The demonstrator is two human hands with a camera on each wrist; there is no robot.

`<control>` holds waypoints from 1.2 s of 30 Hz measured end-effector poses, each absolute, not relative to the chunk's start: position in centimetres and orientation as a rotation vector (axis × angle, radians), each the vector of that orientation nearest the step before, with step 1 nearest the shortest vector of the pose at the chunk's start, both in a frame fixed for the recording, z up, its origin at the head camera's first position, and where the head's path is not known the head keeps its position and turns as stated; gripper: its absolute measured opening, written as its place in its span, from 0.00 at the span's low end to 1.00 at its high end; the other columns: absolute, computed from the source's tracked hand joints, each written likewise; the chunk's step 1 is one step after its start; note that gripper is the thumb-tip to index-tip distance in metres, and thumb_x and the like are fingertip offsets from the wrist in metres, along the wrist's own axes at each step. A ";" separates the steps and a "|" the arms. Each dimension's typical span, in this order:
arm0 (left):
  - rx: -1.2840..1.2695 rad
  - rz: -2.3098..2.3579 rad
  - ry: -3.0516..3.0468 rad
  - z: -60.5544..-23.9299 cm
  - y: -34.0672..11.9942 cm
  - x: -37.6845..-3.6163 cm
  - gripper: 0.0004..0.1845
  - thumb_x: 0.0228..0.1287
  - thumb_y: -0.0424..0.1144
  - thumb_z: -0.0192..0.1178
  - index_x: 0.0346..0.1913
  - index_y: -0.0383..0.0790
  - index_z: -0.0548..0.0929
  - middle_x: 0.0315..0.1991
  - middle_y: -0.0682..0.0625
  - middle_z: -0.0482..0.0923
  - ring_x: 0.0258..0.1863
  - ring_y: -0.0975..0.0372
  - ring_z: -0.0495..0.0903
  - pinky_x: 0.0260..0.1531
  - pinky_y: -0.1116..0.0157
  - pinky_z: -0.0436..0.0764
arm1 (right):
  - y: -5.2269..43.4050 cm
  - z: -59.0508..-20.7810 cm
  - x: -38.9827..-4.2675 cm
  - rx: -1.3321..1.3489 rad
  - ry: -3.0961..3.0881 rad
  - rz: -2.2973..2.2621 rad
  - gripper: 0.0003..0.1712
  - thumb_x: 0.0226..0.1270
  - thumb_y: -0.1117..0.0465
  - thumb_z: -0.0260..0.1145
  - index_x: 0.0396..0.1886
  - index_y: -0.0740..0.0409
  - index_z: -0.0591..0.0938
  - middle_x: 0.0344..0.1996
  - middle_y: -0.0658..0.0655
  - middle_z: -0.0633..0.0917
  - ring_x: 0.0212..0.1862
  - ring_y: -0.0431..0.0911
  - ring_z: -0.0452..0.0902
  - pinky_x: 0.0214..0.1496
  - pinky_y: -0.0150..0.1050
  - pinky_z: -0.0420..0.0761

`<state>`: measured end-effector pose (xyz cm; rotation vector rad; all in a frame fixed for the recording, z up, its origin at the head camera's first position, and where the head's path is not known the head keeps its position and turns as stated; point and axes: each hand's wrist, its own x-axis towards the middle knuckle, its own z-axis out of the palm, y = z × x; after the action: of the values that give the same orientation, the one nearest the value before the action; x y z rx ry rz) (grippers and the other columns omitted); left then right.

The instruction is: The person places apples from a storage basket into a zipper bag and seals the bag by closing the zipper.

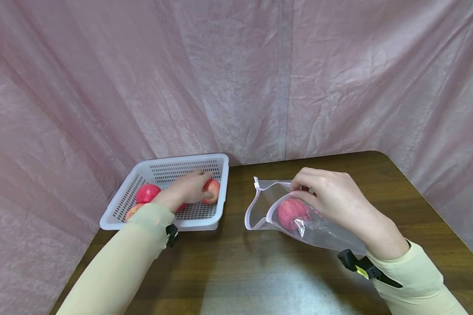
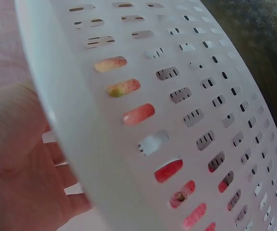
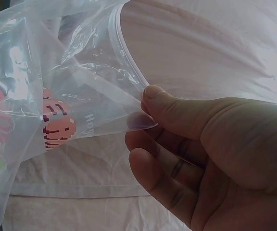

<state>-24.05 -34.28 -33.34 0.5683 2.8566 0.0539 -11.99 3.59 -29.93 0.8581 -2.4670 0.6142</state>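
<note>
Pink curtain behind, brown table point(image 1: 236, 271): your right hand point(image 1: 331, 197) pinches the bag point(image 1: 268, 205) open, one apple point(image 1: 292, 213) inside. Your left hand point(image 1: 187, 188) grips another apple point(image 1: 213, 190) in the basket point(image 1: 161, 168); two more beside it remain.

Left hand point(image 1: 189, 189) covers most of the apple point(image 1: 212, 190) it's on — head view can't show whether the fingers close round it, and in the left wrist view the basket point(image 2: 143, 120) wall blocks nearly everything, fruit showing only as red patches through the slots. A third apple point(image 1: 133, 211) is half behind the left sleeve. Right wrist view: bag point(image 3: 66, 86) runs off the left edge, its contents a red blur, print unreadable.
</note>
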 end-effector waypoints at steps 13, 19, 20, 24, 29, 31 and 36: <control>0.530 0.120 2.809 -33.6 -33.9 -24.1 0.40 0.72 0.46 0.69 0.84 0.42 0.71 0.77 0.35 0.72 0.71 0.41 0.76 0.74 0.41 0.72 | 3.6 -29.9 -11.8 0.879 -2.444 0.609 0.11 0.65 0.58 0.85 0.36 0.38 0.89 0.36 0.34 0.86 0.32 0.33 0.79 0.34 0.44 0.80; 0.546 0.107 2.814 -33.5 -33.7 -24.0 0.38 0.71 0.44 0.70 0.82 0.42 0.73 0.74 0.36 0.75 0.69 0.42 0.77 0.73 0.42 0.73 | 3.6 -30.0 -11.8 0.880 -2.446 0.597 0.11 0.65 0.58 0.85 0.36 0.38 0.89 0.36 0.33 0.86 0.32 0.33 0.79 0.34 0.44 0.80; 0.551 0.100 2.816 -33.5 -33.7 -24.1 0.37 0.70 0.43 0.71 0.81 0.42 0.74 0.72 0.36 0.76 0.68 0.42 0.78 0.72 0.43 0.73 | 3.6 -30.0 -11.8 0.878 -2.451 0.597 0.11 0.65 0.58 0.85 0.36 0.38 0.89 0.36 0.33 0.86 0.32 0.33 0.79 0.34 0.44 0.80; 0.563 0.060 2.815 -33.4 -33.8 -24.1 0.35 0.70 0.42 0.71 0.78 0.39 0.77 0.70 0.37 0.79 0.67 0.43 0.79 0.71 0.43 0.74 | 3.5 -30.0 -11.8 0.876 -2.463 0.598 0.11 0.66 0.58 0.85 0.36 0.37 0.89 0.36 0.34 0.86 0.32 0.34 0.79 0.34 0.45 0.80; 0.559 0.049 2.803 -33.1 -33.8 -24.1 0.34 0.68 0.42 0.73 0.76 0.38 0.78 0.66 0.37 0.82 0.63 0.44 0.80 0.69 0.44 0.76 | 3.6 -30.0 -11.8 0.876 -2.468 0.596 0.11 0.66 0.58 0.85 0.36 0.37 0.89 0.36 0.34 0.86 0.32 0.34 0.79 0.34 0.44 0.80; 0.556 0.059 2.799 -33.0 -33.7 -24.1 0.33 0.67 0.42 0.73 0.74 0.37 0.79 0.63 0.39 0.83 0.60 0.45 0.80 0.67 0.45 0.77 | 3.6 -30.0 -11.8 0.876 -2.466 0.596 0.11 0.66 0.58 0.85 0.36 0.37 0.89 0.36 0.34 0.86 0.31 0.34 0.78 0.34 0.44 0.80; 0.524 0.104 2.779 -33.0 -33.6 -23.9 0.32 0.65 0.43 0.75 0.69 0.38 0.79 0.56 0.42 0.83 0.55 0.47 0.81 0.64 0.46 0.79 | 3.6 -30.0 -11.8 0.886 -2.459 0.601 0.12 0.65 0.58 0.85 0.36 0.38 0.89 0.36 0.34 0.86 0.31 0.34 0.79 0.34 0.44 0.80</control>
<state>-23.89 -33.57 -33.00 0.5235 2.7785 0.1038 -11.76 3.62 -30.04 0.8856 -2.4586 0.6013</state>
